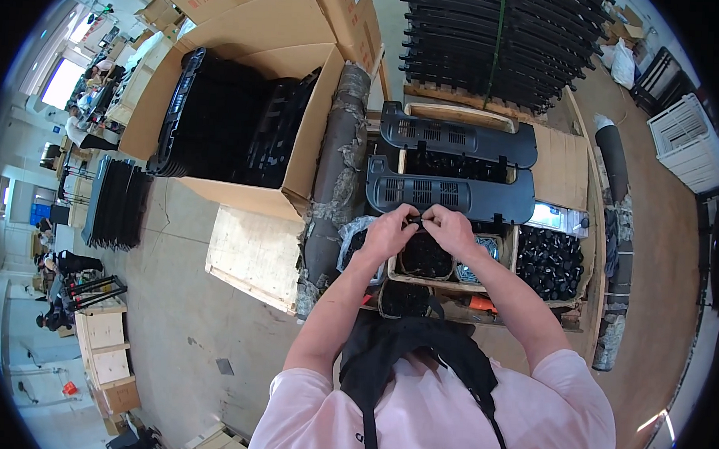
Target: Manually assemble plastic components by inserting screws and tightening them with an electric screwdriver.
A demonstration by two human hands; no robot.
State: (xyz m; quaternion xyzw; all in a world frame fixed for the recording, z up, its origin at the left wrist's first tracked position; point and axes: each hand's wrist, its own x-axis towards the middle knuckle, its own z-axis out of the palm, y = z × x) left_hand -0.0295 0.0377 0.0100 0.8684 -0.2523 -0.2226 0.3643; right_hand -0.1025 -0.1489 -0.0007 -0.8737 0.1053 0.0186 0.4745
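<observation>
My left hand [389, 232] and my right hand [451, 230] meet over the near edge of a black slotted plastic panel [489, 200]. Fingers of both are closed in a pinch around a small black part [413, 220], mostly hidden by the fingertips. A second panel of the same shape [499, 141] lies just beyond. Below my hands is a compartment of tiny black pieces [426, 258]. Silver screws [488, 248] fill the one beside it, partly behind my right wrist. A plastic bag [351, 238] sits by my left wrist.
Larger black plastic parts [549, 263] fill a right-hand bin. An orange-handled tool [482, 304] lies at the near edge. Left stand a padded grey roll [335, 159] and a cardboard box [252, 197] of black panels. More black parts [495, 50] are stacked behind.
</observation>
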